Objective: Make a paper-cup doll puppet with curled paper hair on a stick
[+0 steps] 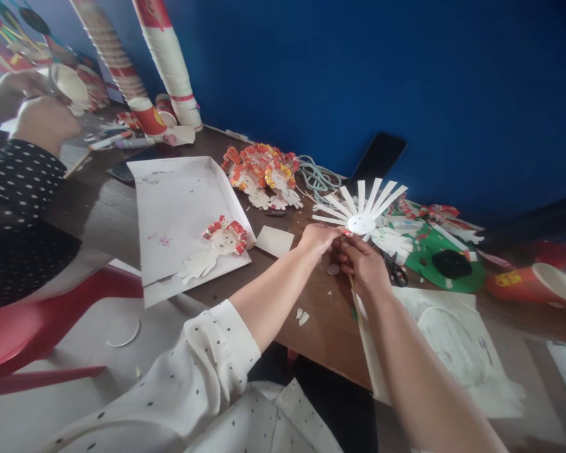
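A cut paper cup (361, 223) with a round white base and strips fanned out around it is between my hands, over the dark table. Small dark marks show on its base. My left hand (321, 239) is closed on the cup's near side, where a bit of red shows at the fingertips. From the right, my right hand (365, 263) pinches the same near edge, its fingertips partly hidden. Black-handled scissors (396, 272) lie just beyond my right wrist. A finished-looking cup figure (225, 240) with red curls lies on a white sheet (170, 195) to the left.
Behind are a pile of curled cup figures (264, 170), a coiled pale cord (318, 176) and a phone (380, 154) against the blue wall. Stacked cups (170, 69) rise at the back left. Another person's hands (47, 119) hold a cup. Orange cups (532, 282) lie right.
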`<state>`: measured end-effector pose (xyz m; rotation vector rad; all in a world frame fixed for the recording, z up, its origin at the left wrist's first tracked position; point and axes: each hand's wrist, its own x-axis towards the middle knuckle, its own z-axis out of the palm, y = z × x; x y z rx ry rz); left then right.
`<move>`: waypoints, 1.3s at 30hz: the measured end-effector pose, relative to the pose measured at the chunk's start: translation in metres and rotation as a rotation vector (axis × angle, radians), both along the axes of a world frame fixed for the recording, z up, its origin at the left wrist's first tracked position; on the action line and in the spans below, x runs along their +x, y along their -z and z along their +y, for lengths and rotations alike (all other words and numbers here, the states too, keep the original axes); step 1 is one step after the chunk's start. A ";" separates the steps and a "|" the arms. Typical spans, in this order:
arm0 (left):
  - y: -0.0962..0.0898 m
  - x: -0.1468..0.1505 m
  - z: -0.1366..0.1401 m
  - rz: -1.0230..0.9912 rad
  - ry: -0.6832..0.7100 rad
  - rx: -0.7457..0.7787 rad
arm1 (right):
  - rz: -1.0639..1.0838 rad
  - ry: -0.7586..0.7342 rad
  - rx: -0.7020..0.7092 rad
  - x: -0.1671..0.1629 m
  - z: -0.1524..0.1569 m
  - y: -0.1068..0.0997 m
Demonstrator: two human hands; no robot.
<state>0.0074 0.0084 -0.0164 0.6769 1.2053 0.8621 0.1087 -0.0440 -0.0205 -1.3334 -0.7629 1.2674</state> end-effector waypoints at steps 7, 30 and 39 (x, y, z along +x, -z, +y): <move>-0.005 -0.003 -0.002 -0.044 0.042 0.023 | 0.015 -0.003 -0.013 0.002 0.001 -0.001; 0.005 0.002 0.002 -0.035 0.024 0.134 | 0.030 -0.014 0.039 0.004 -0.001 -0.001; -0.002 0.001 -0.001 -0.071 -0.007 0.100 | 0.039 0.067 0.066 0.002 0.001 0.003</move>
